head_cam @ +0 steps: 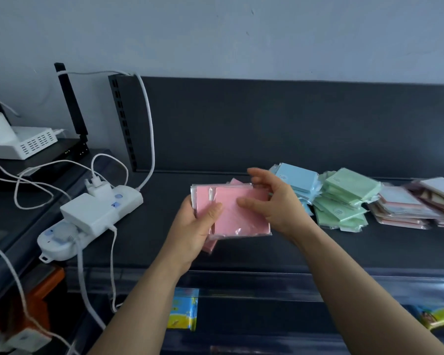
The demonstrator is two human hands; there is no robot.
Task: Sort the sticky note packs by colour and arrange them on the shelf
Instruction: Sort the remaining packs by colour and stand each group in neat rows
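Several pink packs [241, 216] are lying fanned: your left hand [198, 226] is gripping them, your right hand [277, 201] seemingly pinching the top one; slick wrappers are risking a spill.

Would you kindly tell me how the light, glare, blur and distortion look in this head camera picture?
Head view: soft, even light, only faint shadows on the shelf; head view: small glare patches on the wrap of the pink packs, gripped by the left hand and right hand; head view: wide-angle stretch toward the borders, and the lower packets look smeared.
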